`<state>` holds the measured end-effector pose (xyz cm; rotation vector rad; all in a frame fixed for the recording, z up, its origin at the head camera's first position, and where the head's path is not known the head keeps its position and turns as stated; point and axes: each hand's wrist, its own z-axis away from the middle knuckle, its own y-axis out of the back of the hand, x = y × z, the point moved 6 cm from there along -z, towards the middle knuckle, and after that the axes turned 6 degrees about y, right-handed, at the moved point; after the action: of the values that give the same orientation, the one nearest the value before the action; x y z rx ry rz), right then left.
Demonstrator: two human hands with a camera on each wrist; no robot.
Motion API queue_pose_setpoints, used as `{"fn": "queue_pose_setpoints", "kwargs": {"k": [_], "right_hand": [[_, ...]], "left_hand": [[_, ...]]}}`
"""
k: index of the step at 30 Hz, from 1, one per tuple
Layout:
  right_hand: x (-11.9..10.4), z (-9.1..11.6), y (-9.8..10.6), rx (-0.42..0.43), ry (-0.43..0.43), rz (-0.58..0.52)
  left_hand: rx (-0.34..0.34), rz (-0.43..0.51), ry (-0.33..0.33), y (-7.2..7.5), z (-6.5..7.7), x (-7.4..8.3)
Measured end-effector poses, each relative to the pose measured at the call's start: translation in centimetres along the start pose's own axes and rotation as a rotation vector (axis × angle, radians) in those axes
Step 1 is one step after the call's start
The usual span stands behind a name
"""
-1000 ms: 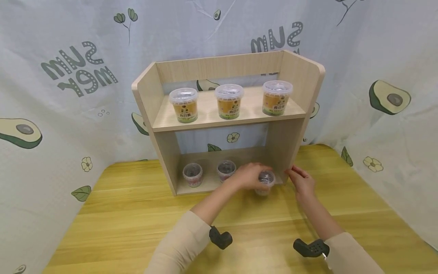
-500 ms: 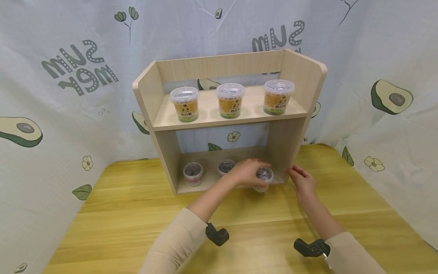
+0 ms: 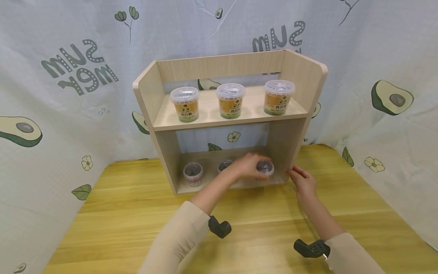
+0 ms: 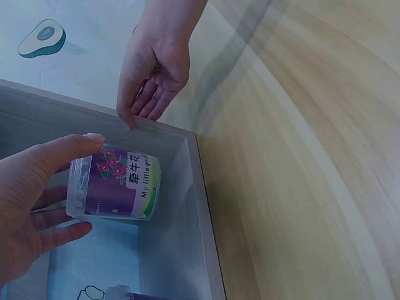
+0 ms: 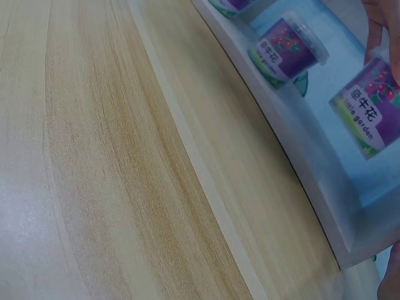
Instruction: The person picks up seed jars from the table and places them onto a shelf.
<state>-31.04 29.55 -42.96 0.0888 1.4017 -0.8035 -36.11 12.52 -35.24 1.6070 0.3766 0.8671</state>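
My left hand holds a clear-lidded plastic cup by its lid, in the right part of the lower compartment of the wooden shelf. In the left wrist view the cup has a purple label with red flowers, and the thumb and fingers sit on either side of its lid. Whether its base touches the shelf board is hidden. My right hand grips the lower front edge of the shelf's right side panel. Two similar cups, the left one and the middle one, stand on the lower board.
Three cups with orange labels, left, middle and right, stand on the upper board. The shelf rests on a yellow wood-grain table. A printed cloth hangs behind it.
My left hand has moved the cup back from the front edge, farther into the lower compartment. The right hand has stayed at the side panel.
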Motion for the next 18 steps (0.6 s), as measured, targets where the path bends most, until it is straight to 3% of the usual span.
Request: {"fn": "queue_pose_setpoints", "kwargs": {"k": [18], "right_hand": [[0.0, 0.0, -0.1, -0.002, -0.006, 0.005]], "left_hand": [[0.015, 0.005, 0.057, 0.0, -0.7, -1.1]]}}
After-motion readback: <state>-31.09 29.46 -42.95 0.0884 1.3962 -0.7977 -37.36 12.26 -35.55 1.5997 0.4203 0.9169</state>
